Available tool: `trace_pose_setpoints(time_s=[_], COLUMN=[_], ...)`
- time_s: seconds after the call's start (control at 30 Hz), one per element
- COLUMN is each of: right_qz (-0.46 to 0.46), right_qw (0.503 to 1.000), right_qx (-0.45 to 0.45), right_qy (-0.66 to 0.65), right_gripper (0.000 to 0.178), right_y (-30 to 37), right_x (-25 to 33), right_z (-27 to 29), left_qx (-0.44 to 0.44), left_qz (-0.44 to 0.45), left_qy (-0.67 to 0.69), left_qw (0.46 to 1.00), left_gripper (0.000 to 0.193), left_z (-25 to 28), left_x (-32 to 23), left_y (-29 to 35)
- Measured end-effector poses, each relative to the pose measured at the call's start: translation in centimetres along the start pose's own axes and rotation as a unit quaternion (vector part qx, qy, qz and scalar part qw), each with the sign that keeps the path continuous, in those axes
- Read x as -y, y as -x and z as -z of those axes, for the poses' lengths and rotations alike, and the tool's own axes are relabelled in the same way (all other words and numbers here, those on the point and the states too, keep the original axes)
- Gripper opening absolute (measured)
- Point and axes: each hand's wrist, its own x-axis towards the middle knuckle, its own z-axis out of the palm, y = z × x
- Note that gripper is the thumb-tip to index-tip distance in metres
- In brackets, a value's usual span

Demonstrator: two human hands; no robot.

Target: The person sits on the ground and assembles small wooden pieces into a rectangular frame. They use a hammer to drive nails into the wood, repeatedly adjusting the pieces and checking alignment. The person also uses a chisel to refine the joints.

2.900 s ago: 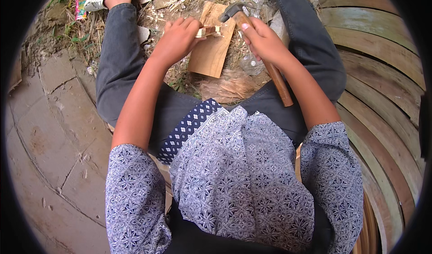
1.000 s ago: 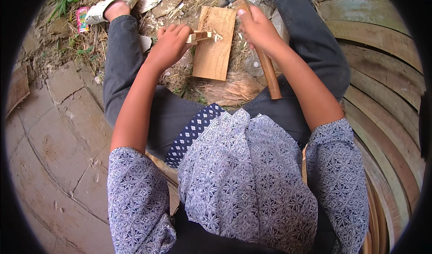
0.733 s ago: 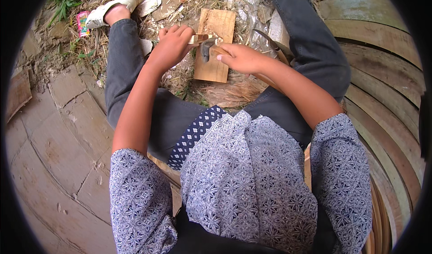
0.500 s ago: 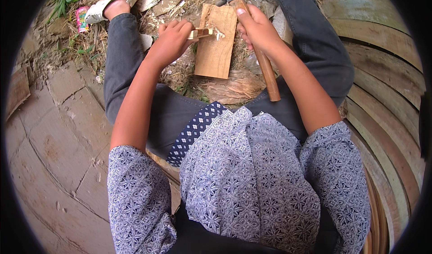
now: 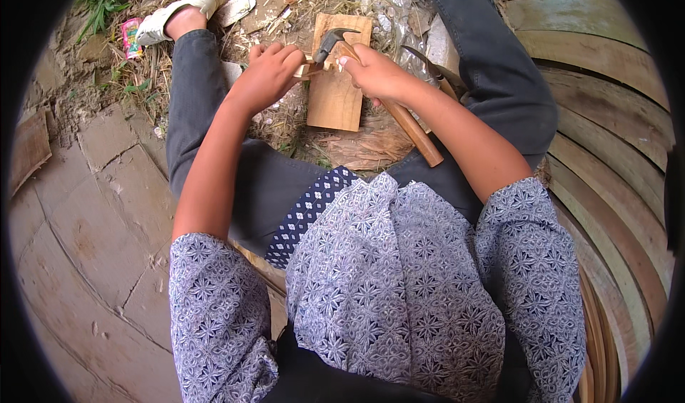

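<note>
My left hand (image 5: 268,74) is closed on a small piece of light wood (image 5: 307,69), whose end reaches over a flat wooden board (image 5: 335,107). In my right hand (image 5: 377,76) is a claw hammer, gripped high on its wooden handle (image 5: 412,133) close to the head. The dark hammer head (image 5: 330,44) is above the board, right beside the end of the wood piece; whether they touch I cannot tell. The board lies on the ground between my legs. My fingers hide most of the wood piece.
A curved dark blade (image 5: 427,62) lies beside my right leg. Rough split wood (image 5: 367,146) is under the board's near end. Wood chips and a pale scrap (image 5: 237,7) litter the ground near my left shoe. Long planks (image 5: 606,82) are at the right, paving slabs (image 5: 93,224) at the left.
The hammer has come down and left, from above the board's far right corner to the wood piece in my left hand. The curved blade now shows. My left hand has barely moved.
</note>
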Motion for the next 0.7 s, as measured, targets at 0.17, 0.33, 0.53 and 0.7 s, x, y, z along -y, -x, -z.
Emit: trace_pose_setpoints(time_s=[0.17,0.33,0.53,0.7], right_qz=[0.100,-0.018,0.039,0.007], right_qw=[0.940,0.999,0.951,0.983], right_qx=[-0.194,0.016,-0.153,-0.056], right_qy=[-0.264,-0.041,-0.265,-0.175], right_gripper=[0.036,0.035,0.038,0.038], right_y=[-0.5,-0.7,-0.7,-1.1], right_x=[1.4,0.0,1.0,0.3], right_z=[3.6,-0.6,1.4,0.4], left_qx=[0.003,0.015,0.013,0.032], left_qz=[-0.004,-0.003,0.008,-0.012], left_qy=[-0.002,-0.004,0.007,-0.010], left_qw=[1.000,1.000,1.000,0.999], left_gripper=[0.028,0.029,0.030,0.031], left_z=[0.2,0.7,0.8,0.7], left_x=[-0.1,-0.2,0.0,0.6], left_y=[-0.2,-0.7,-0.8,0.0])
